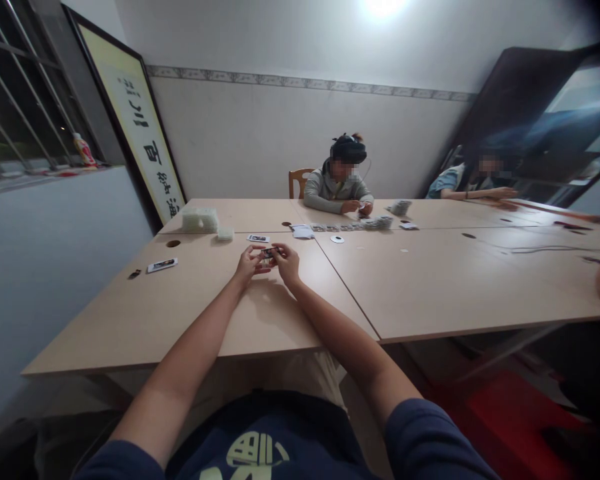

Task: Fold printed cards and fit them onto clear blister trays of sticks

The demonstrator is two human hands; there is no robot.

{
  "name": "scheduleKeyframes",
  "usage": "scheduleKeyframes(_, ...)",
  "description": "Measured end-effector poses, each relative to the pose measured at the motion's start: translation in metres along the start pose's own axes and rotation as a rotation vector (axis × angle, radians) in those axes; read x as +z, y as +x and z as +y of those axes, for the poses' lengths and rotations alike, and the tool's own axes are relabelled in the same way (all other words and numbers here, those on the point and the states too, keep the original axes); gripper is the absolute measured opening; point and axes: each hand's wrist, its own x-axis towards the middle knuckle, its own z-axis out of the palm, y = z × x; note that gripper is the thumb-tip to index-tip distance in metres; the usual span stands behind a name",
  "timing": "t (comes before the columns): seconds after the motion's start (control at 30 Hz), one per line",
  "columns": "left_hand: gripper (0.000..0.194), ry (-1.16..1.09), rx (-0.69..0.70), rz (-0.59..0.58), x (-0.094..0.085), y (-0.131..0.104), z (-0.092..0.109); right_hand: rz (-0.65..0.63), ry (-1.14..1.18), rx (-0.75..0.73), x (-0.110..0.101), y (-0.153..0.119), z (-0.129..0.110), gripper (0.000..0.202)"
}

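Note:
Both of my hands are raised a little over the near table, close together. Between them is a small dark, flat, card-like piece (269, 253); its exact kind is too small to make out. My left hand (249, 264) pinches its left side, and my right hand (287, 263) grips its right side with the thumb and fingers. Just beyond my hands lies a white-edged flat packet with a dark middle (258, 238). A similar white packet (163, 265) lies to the left, beside a small dark piece (135, 274).
A pale, translucent stack (200, 220) and a smaller one (225, 234) stand at the back left. White sheets (303, 231), a row of small packs (337, 227) and a round white piece (337, 239) lie right of centre. A co-worker (337, 180) sits opposite; others sit at right.

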Motion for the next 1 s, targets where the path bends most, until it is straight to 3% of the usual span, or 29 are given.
scheduleKeyframes(0.5, 0.034, 0.013, -0.01, 0.021, 0.003, -0.005, 0.004, 0.039, 0.028, -0.025, 0.003, -0.002, -0.002, 0.022)
scheduleKeyframes(1.0, 0.037, 0.039, 0.042, 0.195, 0.002, 0.001, -0.001, 0.07, -0.336, -0.28, 0.002, -0.018, -0.028, 0.013)
